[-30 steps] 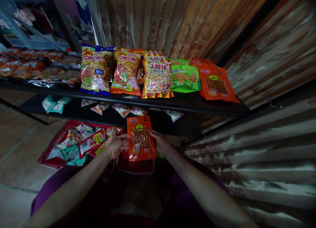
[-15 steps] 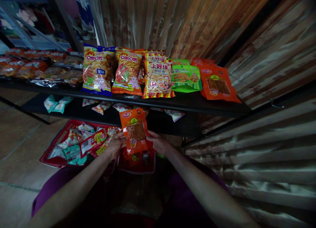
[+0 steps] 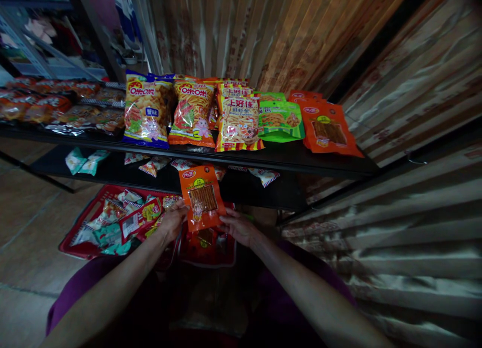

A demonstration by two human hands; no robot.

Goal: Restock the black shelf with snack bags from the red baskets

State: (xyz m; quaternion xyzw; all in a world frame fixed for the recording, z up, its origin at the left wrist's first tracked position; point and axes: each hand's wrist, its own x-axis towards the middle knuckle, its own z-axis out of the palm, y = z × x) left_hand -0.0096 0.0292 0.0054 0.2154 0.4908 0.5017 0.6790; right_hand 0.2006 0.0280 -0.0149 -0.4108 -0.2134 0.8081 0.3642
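Orange and glossy, the snack packet [image 3: 203, 200] is grasped at its lower left edge by my left hand [image 3: 175, 221] and at its lower right corner by my right hand [image 3: 239, 227], its window of brown sticks facing me. Below the packet, between my two hands, I see a red bin [image 3: 207, 262] holding more orange packaging, and to the left of my left hand a red basket [image 3: 67, 241] of mixed snack bags. Beyond both hands I have the lower shelf [image 3: 286, 190] and, above it, the upper shelf [image 3: 286, 162], with orange packets [image 3: 327, 129] farther right than my right hand.
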